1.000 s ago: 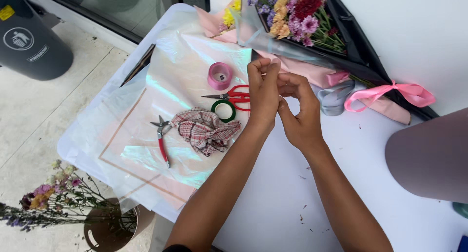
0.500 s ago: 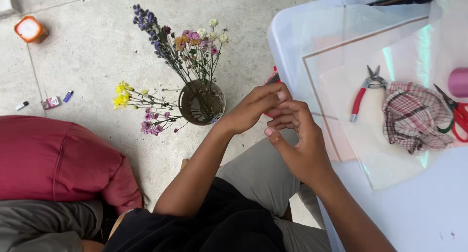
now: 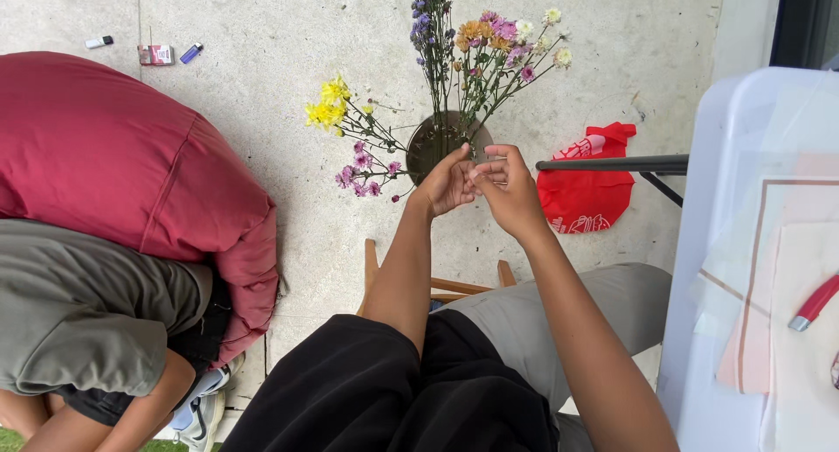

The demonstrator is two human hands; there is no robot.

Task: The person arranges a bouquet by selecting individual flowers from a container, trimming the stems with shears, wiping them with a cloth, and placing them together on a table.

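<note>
A pot of flowers is set on the floor, far of centre. Just near of it, the left hand and right hand are held together, fingertips touching. A bag lies right of the pot, under a bar. A table stands at the right edge. A cushion lies at left, a seated person near of it.

soft, even daylight fills the whole view. shadows are faint, just a little dark patch under the red cushion. the white counter looks very bright, almost washed out. everything looks sharp, edges bend slightly.
</note>
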